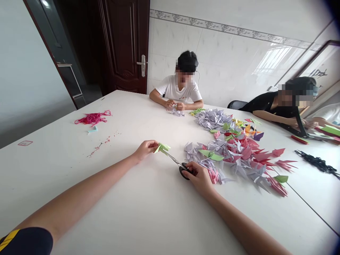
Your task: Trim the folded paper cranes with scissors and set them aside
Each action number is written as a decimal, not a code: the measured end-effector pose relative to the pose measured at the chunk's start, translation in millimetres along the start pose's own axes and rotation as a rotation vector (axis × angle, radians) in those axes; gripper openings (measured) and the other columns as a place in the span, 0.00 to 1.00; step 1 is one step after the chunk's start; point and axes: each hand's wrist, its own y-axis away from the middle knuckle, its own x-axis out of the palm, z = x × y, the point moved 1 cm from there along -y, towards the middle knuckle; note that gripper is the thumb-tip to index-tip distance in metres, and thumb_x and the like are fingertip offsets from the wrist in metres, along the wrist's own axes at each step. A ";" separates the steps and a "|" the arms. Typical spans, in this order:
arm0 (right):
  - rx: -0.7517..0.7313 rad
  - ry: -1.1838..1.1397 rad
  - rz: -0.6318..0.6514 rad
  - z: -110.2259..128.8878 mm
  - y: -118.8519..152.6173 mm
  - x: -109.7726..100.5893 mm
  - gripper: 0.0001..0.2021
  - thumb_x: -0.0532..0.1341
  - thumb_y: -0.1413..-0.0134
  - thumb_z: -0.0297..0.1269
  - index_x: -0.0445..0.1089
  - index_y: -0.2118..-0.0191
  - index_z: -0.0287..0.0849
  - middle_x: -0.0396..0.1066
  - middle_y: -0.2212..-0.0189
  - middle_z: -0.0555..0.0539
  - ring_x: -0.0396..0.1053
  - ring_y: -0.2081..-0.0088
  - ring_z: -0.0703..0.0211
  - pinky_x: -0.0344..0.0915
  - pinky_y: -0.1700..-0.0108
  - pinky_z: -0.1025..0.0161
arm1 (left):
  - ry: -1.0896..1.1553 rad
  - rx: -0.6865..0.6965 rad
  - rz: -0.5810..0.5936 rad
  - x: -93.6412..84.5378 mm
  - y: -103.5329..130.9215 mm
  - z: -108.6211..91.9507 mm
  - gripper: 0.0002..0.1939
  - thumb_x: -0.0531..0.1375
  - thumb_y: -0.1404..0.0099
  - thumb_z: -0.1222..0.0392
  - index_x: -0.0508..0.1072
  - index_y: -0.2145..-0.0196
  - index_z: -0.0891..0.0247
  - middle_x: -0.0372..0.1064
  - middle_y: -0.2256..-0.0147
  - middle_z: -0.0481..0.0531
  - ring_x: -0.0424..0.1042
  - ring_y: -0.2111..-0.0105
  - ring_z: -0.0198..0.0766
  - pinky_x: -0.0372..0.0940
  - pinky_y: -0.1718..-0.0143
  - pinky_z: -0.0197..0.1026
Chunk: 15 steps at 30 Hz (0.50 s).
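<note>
Light-green folded paper [162,147] — found pinched in fingertips of left hand [146,150], over white table [127,216], left of heaped paper cranes [245,152]. Noted in right hand [198,177]: black-handled scissors [178,163], gripped with fingers curled closed, blades pointed at that paper — cannot tell whether cutting into it.

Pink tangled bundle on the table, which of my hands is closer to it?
Left. Your left hand, holding green folded paper, is right of the pink bundle and nearer you; your right hand, holding the scissors, is farther right, by the folded-paper pile.
</note>
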 end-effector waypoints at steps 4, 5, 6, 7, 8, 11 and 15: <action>0.008 -0.003 0.007 -0.3 -0.1 0.1 0.14 0.66 0.53 0.49 0.70 0.69 0.43 0.63 0.76 0.52 0.57 0.77 0.63 0.53 0.74 0.65 | 0.009 0.005 0.003 1.0 0.0 -1.6 0.19 0.67 0.43 0.45 0.74 0.70 0.66 0.68 0.72 0.51 0.63 0.68 0.37 0.57 0.62 0.40; 0.011 -0.001 0.009 0.0 -0.1 0.0 0.14 0.66 0.54 0.49 0.70 0.69 0.43 0.63 0.76 0.52 0.57 0.77 0.63 0.53 0.74 0.65 | 0.012 0.002 0.002 1.0 -0.1 -1.6 0.19 0.67 0.43 0.45 0.74 0.70 0.66 0.69 0.72 0.52 0.63 0.68 0.37 0.57 0.62 0.40; 0.012 0.003 0.010 0.4 0.0 -0.1 0.14 0.66 0.54 0.48 0.70 0.69 0.43 0.62 0.76 0.52 0.57 0.77 0.63 0.52 0.74 0.65 | 0.013 -0.001 0.001 0.9 -0.3 -1.6 0.19 0.68 0.44 0.46 0.74 0.69 0.66 0.69 0.72 0.52 0.63 0.68 0.37 0.57 0.62 0.41; 0.012 0.005 0.011 0.7 0.0 -0.2 0.13 0.66 0.53 0.48 0.70 0.69 0.43 0.62 0.76 0.53 0.57 0.77 0.63 0.52 0.74 0.65 | 0.014 -0.002 0.000 0.7 -0.4 -1.5 0.19 0.68 0.44 0.46 0.75 0.68 0.66 0.70 0.71 0.52 0.63 0.68 0.37 0.57 0.62 0.41; 0.011 0.006 0.012 0.8 0.0 -0.1 0.13 0.66 0.53 0.48 0.70 0.69 0.43 0.61 0.77 0.53 0.57 0.77 0.63 0.52 0.74 0.65 | 0.013 -0.003 0.000 0.5 -0.5 -1.4 0.19 0.68 0.44 0.46 0.75 0.67 0.66 0.70 0.71 0.53 0.63 0.68 0.37 0.57 0.62 0.41; 0.010 0.000 0.017 0.1 -0.4 0.8 0.13 0.65 0.52 0.48 0.70 0.69 0.43 0.60 0.78 0.53 0.56 0.77 0.63 0.51 0.74 0.65 | 0.013 -0.004 -0.008 0.1 -0.6 -0.8 0.19 0.68 0.45 0.46 0.76 0.66 0.66 0.71 0.70 0.53 0.65 0.67 0.37 0.57 0.61 0.40; 0.017 0.007 0.010 0.1 -1.0 1.5 0.13 0.65 0.54 0.48 0.70 0.69 0.43 0.61 0.77 0.53 0.55 0.76 0.63 0.50 0.73 0.65 | 0.007 -0.015 -0.018 0.0 -0.7 -0.3 0.21 0.69 0.46 0.44 0.76 0.66 0.66 0.71 0.69 0.53 0.65 0.68 0.37 0.58 0.62 0.40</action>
